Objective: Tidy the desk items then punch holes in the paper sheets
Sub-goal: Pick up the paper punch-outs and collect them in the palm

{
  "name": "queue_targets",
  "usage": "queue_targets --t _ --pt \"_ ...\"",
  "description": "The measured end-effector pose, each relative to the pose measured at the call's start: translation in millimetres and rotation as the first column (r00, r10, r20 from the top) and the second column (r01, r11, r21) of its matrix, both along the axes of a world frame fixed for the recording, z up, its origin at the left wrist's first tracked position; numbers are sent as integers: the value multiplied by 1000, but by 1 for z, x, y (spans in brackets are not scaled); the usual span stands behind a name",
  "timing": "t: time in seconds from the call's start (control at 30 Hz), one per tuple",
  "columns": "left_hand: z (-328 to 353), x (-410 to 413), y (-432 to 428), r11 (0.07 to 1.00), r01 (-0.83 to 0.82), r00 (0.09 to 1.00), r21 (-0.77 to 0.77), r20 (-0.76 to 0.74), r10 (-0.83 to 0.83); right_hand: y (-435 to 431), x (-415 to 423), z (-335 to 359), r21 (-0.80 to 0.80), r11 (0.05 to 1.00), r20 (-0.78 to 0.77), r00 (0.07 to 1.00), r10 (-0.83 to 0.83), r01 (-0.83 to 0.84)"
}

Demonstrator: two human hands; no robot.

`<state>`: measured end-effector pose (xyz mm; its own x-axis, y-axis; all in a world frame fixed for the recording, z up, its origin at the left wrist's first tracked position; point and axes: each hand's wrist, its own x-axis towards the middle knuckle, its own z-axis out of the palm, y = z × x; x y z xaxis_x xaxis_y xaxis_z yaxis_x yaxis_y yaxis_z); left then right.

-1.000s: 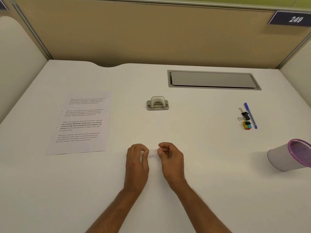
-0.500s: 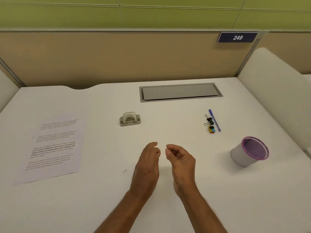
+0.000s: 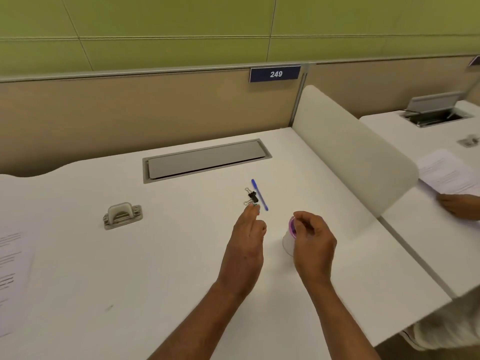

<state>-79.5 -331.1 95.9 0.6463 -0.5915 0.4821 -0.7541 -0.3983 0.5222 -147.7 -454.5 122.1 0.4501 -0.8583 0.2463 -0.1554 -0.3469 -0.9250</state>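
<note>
Your white desk (image 3: 109,276) fills most of the view. Its far edge runs under the beige partition (image 3: 130,113). A rounded white divider (image 3: 348,157) walls its right edge along the far half only; nearer you that edge lies open beside the neighbouring desk (image 3: 428,242), where another person's hand (image 3: 458,206) sits by some papers (image 3: 446,175). The widest bare stretch is on your near left, between your forearms and the paper sheets (image 3: 11,268), which lie flat at the left border of the view and are cut off by it. A shut grey cable hatch (image 3: 207,161) sits flush near the far edge, its long side parallel to the partition. The hole punch (image 3: 122,216) stands to the right of the sheets and apart from them, long axis across the desk, arched handle up. Your right hand (image 3: 314,245), fingers curled, is in front of the purple-rimmed cup (image 3: 287,242); the rim shows as a narrow sliver at the hand's left, and you cannot tell whether the fingers grip it. Your left hand (image 3: 246,245) reaches forward with fingers nearly straight and nothing visibly held, its fingertips (image 3: 253,209) at the near end of the binder clips (image 3: 251,197); contact is unclear. Just right of the clips lies the blue pen (image 3: 259,194), its long axis running away from you with the far end leaning left.
</note>
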Motion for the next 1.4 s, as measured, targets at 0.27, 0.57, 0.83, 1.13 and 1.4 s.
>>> queue_targets --t 0.27,0.57,0.83,1.13,1.4 --pt "-9 -6 -75 997 75 996 22 -49 -74 -53 -6 -32 -246 965 -273 962 23 -93" --pt "-28 4 -102 994 85 984 74 -162 -72 -70 -2 -51 -246 948 -300 946 122 -200" --pt "-25 9 -102 982 123 992 140 -52 -116 -62 -1 -56 -383 910 -236 969 73 -162" --pt "-39 6 -98 983 120 992 137 20 -124 -59 -7 -62 -358 922 -193 978 81 -147" --pt "-50 7 -94 968 100 993 232 -89 -81 -54 -12 -60 -434 883 -273 960 59 -178"
